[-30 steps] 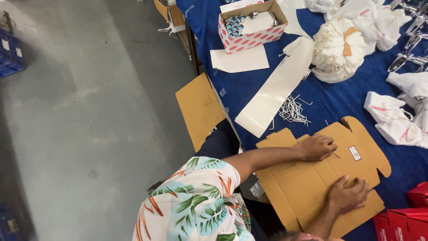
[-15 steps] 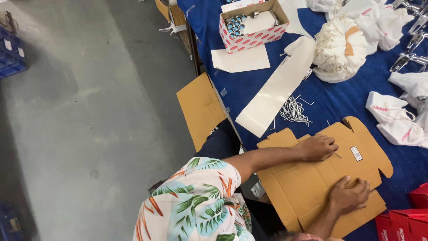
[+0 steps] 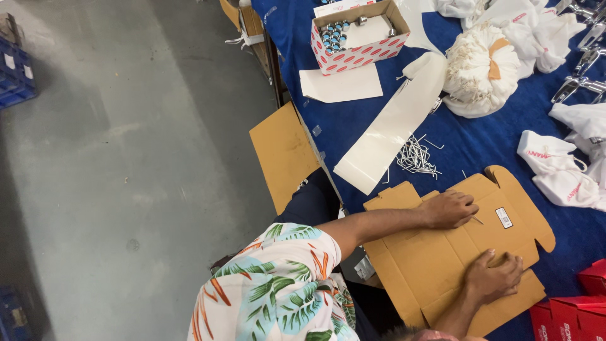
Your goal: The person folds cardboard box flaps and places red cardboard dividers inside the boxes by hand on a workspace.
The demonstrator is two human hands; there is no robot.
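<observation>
Flat brown cardboard box blank [image 3: 442, 265] lying unfolded at the near edge of the blue table [image 3: 492, 145], one corner overhanging the edge toward the floral shirt [image 3: 271, 290]. Left hand [image 3: 449, 209] spread palm-down on the upper panel beside a small white label [image 3: 504, 217], grip wide open, pressing and holding nothing. Right hand [image 3: 495, 278] lower on the blank, fingers curled down onto a crease; cannot tell whether that grip pinches a flap or merely presses.

Probably light and stiff across the panels, bending readily only along the scored lines; thin flaps and tabs likely to crumple if pulled hard. Best taken by the panel edges next to a crease.

Beside the blank: loose white wire ties [image 3: 416, 156], long white paper strip [image 3: 391, 126], red cartons [image 3: 568, 316] at the corner.
</observation>
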